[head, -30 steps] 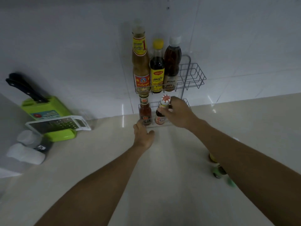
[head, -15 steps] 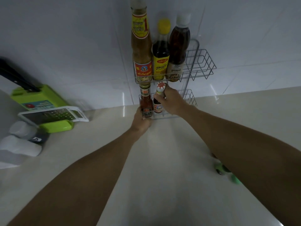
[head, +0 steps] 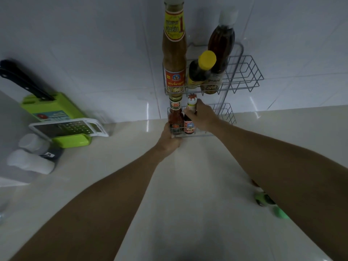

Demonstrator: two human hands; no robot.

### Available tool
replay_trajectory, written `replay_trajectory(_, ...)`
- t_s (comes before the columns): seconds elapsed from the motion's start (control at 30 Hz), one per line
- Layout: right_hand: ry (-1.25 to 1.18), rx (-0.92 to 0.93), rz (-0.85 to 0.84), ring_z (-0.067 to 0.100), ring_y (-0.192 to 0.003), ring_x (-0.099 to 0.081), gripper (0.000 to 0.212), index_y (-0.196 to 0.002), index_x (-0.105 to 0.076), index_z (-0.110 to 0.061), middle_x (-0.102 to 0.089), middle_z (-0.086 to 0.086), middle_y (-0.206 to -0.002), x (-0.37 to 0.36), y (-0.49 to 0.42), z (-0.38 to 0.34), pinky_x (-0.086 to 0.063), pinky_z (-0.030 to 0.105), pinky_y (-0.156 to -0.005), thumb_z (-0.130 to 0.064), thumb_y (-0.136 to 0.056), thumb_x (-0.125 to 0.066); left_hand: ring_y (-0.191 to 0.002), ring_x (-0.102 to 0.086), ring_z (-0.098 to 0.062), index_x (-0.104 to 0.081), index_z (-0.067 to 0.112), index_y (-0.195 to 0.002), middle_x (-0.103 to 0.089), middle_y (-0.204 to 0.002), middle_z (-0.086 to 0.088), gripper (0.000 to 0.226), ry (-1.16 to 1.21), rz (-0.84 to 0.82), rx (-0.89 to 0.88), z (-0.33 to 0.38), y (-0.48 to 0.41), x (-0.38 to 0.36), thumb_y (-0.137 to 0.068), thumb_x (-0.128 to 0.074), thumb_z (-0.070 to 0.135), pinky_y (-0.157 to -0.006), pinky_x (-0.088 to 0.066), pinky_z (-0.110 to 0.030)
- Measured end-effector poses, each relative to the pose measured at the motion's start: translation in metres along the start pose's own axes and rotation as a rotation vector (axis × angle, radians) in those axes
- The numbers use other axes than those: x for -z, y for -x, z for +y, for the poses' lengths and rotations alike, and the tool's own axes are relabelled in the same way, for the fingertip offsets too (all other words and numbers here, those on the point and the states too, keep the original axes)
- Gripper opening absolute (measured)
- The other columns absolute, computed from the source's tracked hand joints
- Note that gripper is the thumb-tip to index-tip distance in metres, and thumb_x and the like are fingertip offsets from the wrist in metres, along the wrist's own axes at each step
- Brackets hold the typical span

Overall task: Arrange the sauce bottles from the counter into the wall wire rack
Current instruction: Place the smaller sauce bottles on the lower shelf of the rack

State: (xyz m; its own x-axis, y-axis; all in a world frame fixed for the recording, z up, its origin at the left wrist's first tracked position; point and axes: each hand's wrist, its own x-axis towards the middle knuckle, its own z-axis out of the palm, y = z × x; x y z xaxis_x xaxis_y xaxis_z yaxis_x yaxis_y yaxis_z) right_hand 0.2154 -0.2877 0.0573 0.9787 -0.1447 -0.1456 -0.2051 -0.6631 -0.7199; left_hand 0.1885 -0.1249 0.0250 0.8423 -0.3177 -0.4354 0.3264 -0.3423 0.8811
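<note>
**Two small bottles in the lower basket, room left to the right**

My right hand (head: 202,117) is wrapped around the white-capped small bottle (head: 189,119), which stands upright in the lower tier of the wire rack (head: 243,72), just beside the red chilli sauce bottle (head: 175,119) at the tier's left end. My left hand (head: 169,140) is closed on the front-left corner of that basket, under the chilli bottle. Right of my knuckles the lower basket is open wire. Above, three tall bottles (head: 174,53) fill the upper tier's left side; its right part stands free. The counter (head: 188,185) between my forearms is bare.
</note>
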Motion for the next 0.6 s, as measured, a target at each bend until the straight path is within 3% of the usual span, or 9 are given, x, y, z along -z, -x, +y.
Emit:
replay_trajectory(0.13, -0.046, -0.050, 0.004, 0.033, -0.115, -0.058, 0.054, -0.132, -0.041, -0.005, -0.060, 0.017, -0.125, -0.006, 0.002, -0.008, -0.042, 0.032, -0.080, -0.040, -0.096, -0.061, -0.083, -0.054, -0.013, -0.034, 0.010, -0.138, -0.058, -0.098, -0.004, 0.074, -0.025, 0.045, 0.092, 0.018, -0.007, -0.007, -0.070, -0.062, 0.014, -0.068, -0.045, -0.027)
replay_trajectory(0.23, -0.056, -0.084, -0.016, 0.033, -0.115, -0.059, 0.055, -0.134, -0.040, -0.006, -0.060, 0.017, -0.125, -0.006, 0.004, -0.006, -0.041, 0.032, -0.079, -0.040, -0.096, -0.061, -0.083, -0.055, -0.016, -0.031, 0.012, -0.138, -0.060, -0.100, -0.007, 0.084, -0.057, 0.049, 0.120, 0.019, -0.010, -0.006, -0.060, -0.062, 0.021, -0.072, -0.047, -0.030)
replay_trajectory(0.37, -0.062, -0.084, -0.043, 0.030, -0.117, -0.059, 0.060, -0.139, -0.039, -0.012, -0.060, 0.012, -0.130, 0.000, 0.009, -0.001, -0.042, 0.031, -0.080, -0.045, -0.095, -0.062, -0.080, -0.053, -0.009, -0.028, 0.014, -0.138, -0.060, -0.105, -0.007, 0.068, -0.091, 0.070, 0.109, 0.014, -0.010, -0.007, -0.080, -0.063, 0.006, -0.064, -0.045, -0.025)
replay_trajectory(0.47, -0.060, -0.089, -0.066, 0.030, -0.128, -0.055, 0.071, -0.148, -0.033, -0.013, -0.055, 0.011, -0.143, 0.007, 0.013, -0.003, -0.046, 0.034, -0.091, -0.047, -0.094, -0.062, -0.079, -0.052, -0.008, -0.029, 0.016, -0.135, -0.058, -0.099, -0.003, 0.064, -0.103, 0.071, 0.117, 0.013, -0.012, -0.008, -0.082, -0.062, 0.006, -0.062, -0.042, -0.024)
replay_trajectory(0.53, -0.013, -0.114, -0.080, 0.032, -0.133, -0.050, 0.081, -0.152, -0.026, -0.009, -0.048, 0.013, -0.149, 0.014, 0.015, -0.008, -0.044, 0.036, -0.098, -0.050, -0.092, -0.064, -0.082, -0.053, -0.011, -0.031, 0.017, -0.136, -0.058, -0.099, -0.004, 0.068, -0.091, 0.070, 0.128, 0.016, -0.010, -0.006, -0.077, -0.064, 0.009, -0.066, -0.044, -0.028)
replay_trajectory(0.6, 0.089, -0.125, -0.066, 0.032, -0.129, -0.052, 0.079, -0.146, -0.034, -0.005, -0.051, 0.016, -0.143, 0.022, 0.018, -0.014, -0.045, 0.036, -0.096, -0.051, -0.090, -0.065, -0.088, -0.057, -0.017, -0.032, 0.018, -0.135, -0.061, -0.102, -0.006, 0.078, -0.093, 0.051, 0.144, 0.019, -0.008, -0.004, -0.063, -0.064, 0.018, -0.074, -0.047, -0.031)
